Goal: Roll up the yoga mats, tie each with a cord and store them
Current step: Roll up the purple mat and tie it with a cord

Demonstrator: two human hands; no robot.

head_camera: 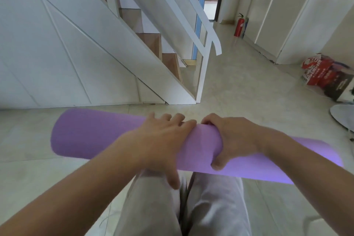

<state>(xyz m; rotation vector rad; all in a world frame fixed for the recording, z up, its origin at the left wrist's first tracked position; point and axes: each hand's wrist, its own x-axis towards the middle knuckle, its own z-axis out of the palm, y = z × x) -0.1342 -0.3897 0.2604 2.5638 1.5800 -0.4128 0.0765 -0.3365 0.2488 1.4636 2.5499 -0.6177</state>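
Note:
A rolled purple yoga mat [92,134] lies crosswise in front of me, held above my knees. My left hand [161,140] lies over the middle of the roll, fingers curled across its top and thumb down its near side. My right hand [229,140] grips the roll just to the right, fingers wrapped over the top and thumb underneath. No cord shows on the mat. The roll's right end reaches past my right forearm.
A white staircase [153,48] with wooden treads rises ahead to the left. A red fire extinguisher [238,25] stands by white cabinets [287,15] at the back right. A red printed bag [321,74] and a round white base [342,117] lie on the tiled floor at the right.

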